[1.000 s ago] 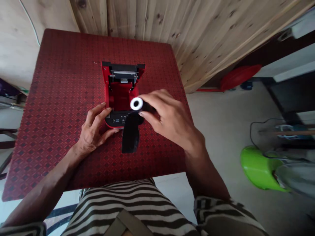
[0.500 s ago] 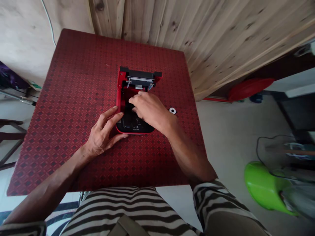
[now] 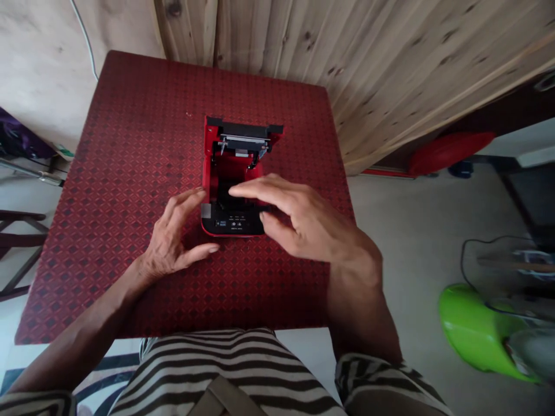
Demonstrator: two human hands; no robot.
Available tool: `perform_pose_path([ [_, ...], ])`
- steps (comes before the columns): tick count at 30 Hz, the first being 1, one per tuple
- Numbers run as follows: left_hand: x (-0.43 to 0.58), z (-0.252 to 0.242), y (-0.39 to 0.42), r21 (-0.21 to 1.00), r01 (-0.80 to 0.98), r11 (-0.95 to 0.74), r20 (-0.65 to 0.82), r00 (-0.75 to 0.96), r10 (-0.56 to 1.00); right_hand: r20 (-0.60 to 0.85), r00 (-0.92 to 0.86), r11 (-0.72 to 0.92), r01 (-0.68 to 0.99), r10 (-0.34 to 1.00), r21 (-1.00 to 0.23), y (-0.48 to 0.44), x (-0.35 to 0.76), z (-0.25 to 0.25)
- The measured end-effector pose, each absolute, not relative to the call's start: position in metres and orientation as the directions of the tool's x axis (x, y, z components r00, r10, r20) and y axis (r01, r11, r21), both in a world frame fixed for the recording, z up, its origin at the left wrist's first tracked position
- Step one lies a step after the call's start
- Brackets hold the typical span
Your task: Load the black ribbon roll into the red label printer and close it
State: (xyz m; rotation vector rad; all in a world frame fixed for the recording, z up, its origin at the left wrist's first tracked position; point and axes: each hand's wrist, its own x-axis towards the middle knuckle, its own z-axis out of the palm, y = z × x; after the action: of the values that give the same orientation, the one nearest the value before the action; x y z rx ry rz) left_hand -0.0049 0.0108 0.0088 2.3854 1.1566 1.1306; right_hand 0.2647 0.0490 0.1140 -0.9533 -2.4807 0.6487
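Observation:
A small red and black printer (image 3: 234,179) stands on the red patterned table (image 3: 130,173) with its lid (image 3: 243,134) tipped open at the back. A dark roll lies in its red well, partly hidden. My left hand (image 3: 177,237) rests against the printer's left front corner, fingers spread and holding nothing. My right hand (image 3: 303,222) hovers over the printer's right front, fingers stretched out toward the well and empty as far as I can see.
A wooden plank wall (image 3: 347,58) rises behind the table. A green plastic object (image 3: 477,329) sits on the floor at the right, a red one (image 3: 446,151) lies under the wall. My striped clothing (image 3: 217,370) fills the bottom edge.
One second ago my right hand held a roll with a white core and a black strip above the printer. It lowered the roll into the well, then drew back empty. The left hand stayed put.

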Motion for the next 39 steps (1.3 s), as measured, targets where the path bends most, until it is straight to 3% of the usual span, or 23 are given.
perform_pose_path([
  [4, -0.012, 0.036, 0.032, 0.634, 0.524, -0.569, 0.548, 0.215, 0.808, 0.312, -0.601, 0.663, 0.545, 0.735, -0.512, 0.03, 0.264, 0.106],
  [6, -0.009, 0.057, 0.054, 0.613, 0.537, -0.58, 0.588, 0.181, 0.789, 0.393, -0.534, 0.663, 0.596, 0.748, -0.453, 0.027, 0.258, 0.096],
  [9, 0.002, 0.086, 0.091, 0.427, 0.62, -0.658, 0.647, 0.299, 0.701, 0.492, -0.479, 0.67, 0.65, 0.727, -0.359, 0.023, 0.25, 0.084],
  [12, 0.016, 0.099, 0.11, 0.524, 0.599, -0.605, 0.502, 0.356, 0.788, 0.537, -0.463, 0.67, 0.683, 0.706, -0.292, 0.016, 0.245, 0.077],
  [14, 0.021, 0.098, 0.106, 0.556, 0.563, -0.611, 0.491, 0.371, 0.788, 0.533, -0.48, 0.674, 0.693, 0.697, -0.258, 0.01, 0.243, 0.073],
  [17, 0.019, 0.088, 0.084, 0.514, 0.531, -0.673, 0.547, 0.401, 0.735, 0.564, -0.496, 0.693, 0.691, 0.661, -0.205, 0.003, 0.242, 0.066],
  [20, 0.011, 0.072, 0.06, 0.503, 0.516, -0.694, 0.509, 0.472, 0.72, 0.609, -0.489, 0.703, 0.692, 0.625, -0.165, -0.001, 0.242, 0.06],
  [24, 0.005, 0.049, 0.048, 0.476, 0.518, -0.711, 0.484, 0.521, 0.703, 0.604, -0.455, 0.677, 0.709, 0.654, -0.198, -0.005, 0.242, 0.054],
  [31, 0.001, 0.035, 0.05, 0.36, 0.457, -0.814, 0.571, 0.582, 0.579, 0.617, -0.453, 0.693, 0.687, 0.643, -0.218, -0.006, 0.244, 0.056],
  [39, 0.002, 0.029, 0.044, 0.348, 0.518, -0.782, 0.538, 0.572, 0.619, 0.593, -0.418, 0.686, 0.641, 0.688, -0.344, -0.006, 0.249, 0.059],
])
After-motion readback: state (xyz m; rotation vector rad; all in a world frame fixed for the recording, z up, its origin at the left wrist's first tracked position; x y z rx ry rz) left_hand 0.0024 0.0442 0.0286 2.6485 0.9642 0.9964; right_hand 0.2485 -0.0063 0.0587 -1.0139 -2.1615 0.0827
